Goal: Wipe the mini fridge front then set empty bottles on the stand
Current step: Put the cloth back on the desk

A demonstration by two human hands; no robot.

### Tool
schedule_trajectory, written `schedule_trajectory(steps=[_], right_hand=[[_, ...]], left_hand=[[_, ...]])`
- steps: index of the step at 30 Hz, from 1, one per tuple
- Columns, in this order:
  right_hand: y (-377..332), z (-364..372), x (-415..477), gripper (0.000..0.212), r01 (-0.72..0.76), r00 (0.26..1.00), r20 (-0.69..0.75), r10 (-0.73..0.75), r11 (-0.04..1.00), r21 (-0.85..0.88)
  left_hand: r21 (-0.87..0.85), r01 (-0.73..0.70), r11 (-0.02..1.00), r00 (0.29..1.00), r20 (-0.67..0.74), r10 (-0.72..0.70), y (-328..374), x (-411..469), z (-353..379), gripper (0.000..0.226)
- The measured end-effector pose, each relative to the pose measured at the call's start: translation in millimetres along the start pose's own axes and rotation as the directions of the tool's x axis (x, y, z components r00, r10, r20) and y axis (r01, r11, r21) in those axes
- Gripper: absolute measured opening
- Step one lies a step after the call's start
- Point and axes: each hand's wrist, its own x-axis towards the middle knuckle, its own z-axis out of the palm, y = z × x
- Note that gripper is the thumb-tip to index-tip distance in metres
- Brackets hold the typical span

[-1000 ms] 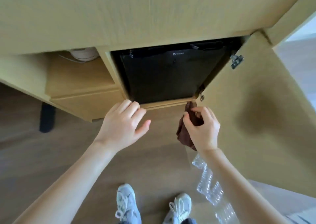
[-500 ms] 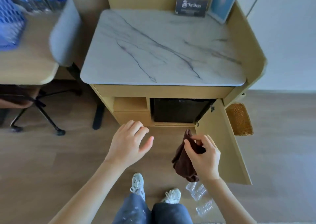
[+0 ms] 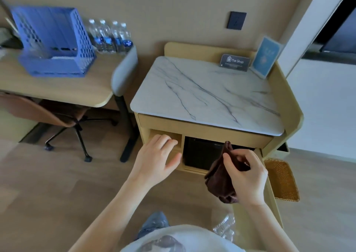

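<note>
A black mini fridge [image 3: 200, 155] sits inside a wooden stand with a white marble top [image 3: 208, 93]. The stand's cabinet door [image 3: 269, 197] hangs open on the right. My right hand [image 3: 246, 176] pinches a dark brown cloth [image 3: 219, 180] in front of the fridge, and the cloth hangs down. My left hand [image 3: 156, 159] hovers with relaxed fingers, holding nothing, in front of the stand's small left shelf. Crumpled empty clear bottles [image 3: 225, 226] lie on the floor near my legs, partly hidden by my right arm.
Two signs, a dark card [image 3: 235, 62] and a blue one [image 3: 265, 57], stand at the marble top's back. A woven basket [image 3: 283, 180] sits on the floor to the right. To the left is a desk [image 3: 57, 90] with a blue rack [image 3: 52, 43], full water bottles [image 3: 109, 37] and a chair [image 3: 48, 113].
The view has risen from close under the stand to high above it, so the marble top and the desk now show. Both hands keep their poses, the cloth still in my right.
</note>
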Motion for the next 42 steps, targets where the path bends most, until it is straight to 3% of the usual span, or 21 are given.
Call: schedule_trajectory(steps=[6, 13, 25, 34, 42], right_hand=[[8.2, 4.8, -8.8, 0.026, -0.109, 0.992, 0.066, 0.107, 0.994, 0.024], [9.2, 13.1, 1.8, 0.023, -0.051, 0.990, 0.135, 0.045, 0.998, 0.042], [-1.4, 54.1, 13.8, 0.017, -0.015, 0.970, 0.242, -0.014, 0.993, 0.115], [-38.3, 136.3, 9.7, 0.017, 0.006, 0.953, 0.298, -0.046, 0.991, 0.134], [-90.6, 261.7, 1.4, 0.017, -0.056, 0.951, 0.310, 0.009, 0.988, 0.144]], left_hand=[[0.032, 0.134, 0.991, 0.984, 0.113, -0.136, 4.0, -38.3, 6.0, 0.045], [0.081, 0.225, 0.971, 0.958, 0.164, -0.236, 9.5, -46.4, -6.2, 0.052], [0.141, 0.396, 0.908, 0.905, 0.109, -0.411, -7.8, -69.7, -35.0, 0.052], [0.124, 0.477, 0.870, 0.869, 0.077, -0.488, -81.8, -86.9, -63.0, 0.051], [0.115, 0.478, 0.871, 0.871, 0.060, -0.487, -212.8, -105.7, -97.7, 0.048]])
